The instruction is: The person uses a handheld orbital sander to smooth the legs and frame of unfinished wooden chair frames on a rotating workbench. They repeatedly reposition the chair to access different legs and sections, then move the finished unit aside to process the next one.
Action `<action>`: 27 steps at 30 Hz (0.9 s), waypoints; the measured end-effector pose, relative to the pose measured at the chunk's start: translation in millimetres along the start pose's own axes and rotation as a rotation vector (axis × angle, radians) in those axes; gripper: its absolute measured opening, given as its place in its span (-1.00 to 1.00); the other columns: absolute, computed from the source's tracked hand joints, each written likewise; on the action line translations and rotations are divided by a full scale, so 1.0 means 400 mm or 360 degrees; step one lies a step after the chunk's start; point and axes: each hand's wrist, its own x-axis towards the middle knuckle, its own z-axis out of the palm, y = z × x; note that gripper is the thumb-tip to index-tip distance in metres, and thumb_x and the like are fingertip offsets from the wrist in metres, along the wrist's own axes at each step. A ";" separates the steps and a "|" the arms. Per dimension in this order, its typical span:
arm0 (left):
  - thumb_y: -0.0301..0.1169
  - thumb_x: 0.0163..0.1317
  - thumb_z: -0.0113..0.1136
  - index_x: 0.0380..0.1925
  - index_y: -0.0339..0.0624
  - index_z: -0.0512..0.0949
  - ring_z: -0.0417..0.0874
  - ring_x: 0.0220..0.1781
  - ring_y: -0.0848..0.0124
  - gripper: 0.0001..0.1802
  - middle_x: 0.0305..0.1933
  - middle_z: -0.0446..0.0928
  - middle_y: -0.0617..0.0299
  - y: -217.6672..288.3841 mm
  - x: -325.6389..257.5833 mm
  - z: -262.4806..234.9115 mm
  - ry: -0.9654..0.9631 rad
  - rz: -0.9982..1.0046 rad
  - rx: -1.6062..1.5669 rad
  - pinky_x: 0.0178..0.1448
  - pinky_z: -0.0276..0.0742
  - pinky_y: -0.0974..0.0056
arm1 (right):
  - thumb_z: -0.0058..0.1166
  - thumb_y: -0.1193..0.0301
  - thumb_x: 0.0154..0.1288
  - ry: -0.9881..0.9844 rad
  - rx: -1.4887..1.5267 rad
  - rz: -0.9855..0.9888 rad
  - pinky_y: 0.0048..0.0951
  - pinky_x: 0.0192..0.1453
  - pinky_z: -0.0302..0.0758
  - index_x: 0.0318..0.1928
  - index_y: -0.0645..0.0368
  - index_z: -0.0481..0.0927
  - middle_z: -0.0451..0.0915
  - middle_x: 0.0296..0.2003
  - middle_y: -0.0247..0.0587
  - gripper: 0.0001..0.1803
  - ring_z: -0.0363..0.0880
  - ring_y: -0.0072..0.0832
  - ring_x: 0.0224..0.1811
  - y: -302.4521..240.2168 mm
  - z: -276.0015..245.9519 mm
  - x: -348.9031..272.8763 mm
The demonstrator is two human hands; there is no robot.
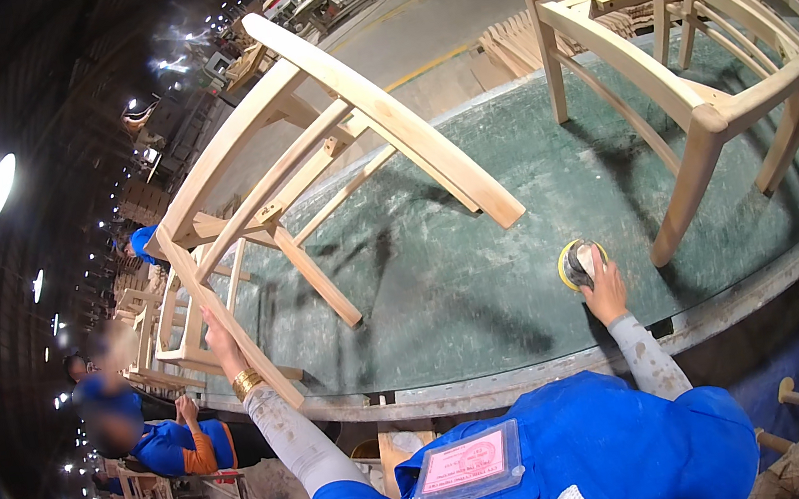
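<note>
A pale wooden chair frame [310,145] without a seat stands tilted on the worktable, its legs and rails pointing several ways. My left hand [223,345] is closed on one of its long posts at the near left. To the right, my right hand [606,289] grips a small round sander [580,264] with a yellow-rimmed pad. The sander is held over the green tabletop, apart from the chair; whether it touches the surface I cannot tell.
Another chair frame [673,102] stands at the right of the green worktable [446,294], with one more behind it. Curved wooden parts [509,45] are stacked past the far edge. At the left, a person in blue [178,445] works near more chair frames.
</note>
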 end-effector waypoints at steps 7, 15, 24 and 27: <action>0.24 0.25 -0.14 -0.17 -0.46 0.57 0.54 -0.28 0.40 -0.19 -0.30 0.57 0.13 -0.007 0.016 -0.038 0.0108 -0.0083 0.0137 -0.20 0.44 0.27 | 0.33 0.48 -0.13 -0.0062 -0.0128 0.0006 -0.08 -0.08 0.47 0.33 -0.18 0.10 0.30 -0.03 0.03 -0.02 0.41 0.02 -0.01 -0.047 0.014 0.084; 0.22 0.26 -0.12 -0.18 -0.44 0.58 0.49 -0.30 0.48 -0.22 -0.35 0.56 0.17 -0.025 0.009 -0.012 0.0144 -0.0057 0.0098 -0.20 0.42 0.31 | 0.31 0.53 -0.17 -0.0181 -0.0098 -0.0026 -0.06 -0.07 0.48 0.29 -0.19 0.18 0.29 -0.03 0.09 -0.06 0.48 0.07 -0.06 -0.034 -0.005 0.094; 0.17 0.24 -0.02 -0.32 -0.26 0.50 0.53 -0.49 0.43 -0.39 -0.51 0.48 0.26 -0.040 -0.063 -0.036 -0.0201 -0.0047 -0.0444 -0.40 0.48 0.37 | 0.32 0.51 -0.17 -0.0205 -0.0217 -0.0005 -0.07 -0.08 0.50 0.24 -0.22 0.22 0.33 -0.06 0.14 -0.10 0.52 0.07 -0.13 -0.070 0.012 0.063; 0.12 0.26 -0.03 -0.19 -0.26 0.40 0.60 -0.53 0.33 -0.43 -0.50 0.51 0.15 -0.050 -0.090 -0.064 -0.0630 -0.0354 -0.0948 -0.43 0.60 0.26 | 0.33 0.48 -0.20 -0.0201 -0.0291 -0.0100 -0.06 -0.07 0.49 0.23 -0.22 0.23 0.35 -0.08 0.11 -0.10 0.51 0.08 -0.14 -0.099 0.057 -0.009</action>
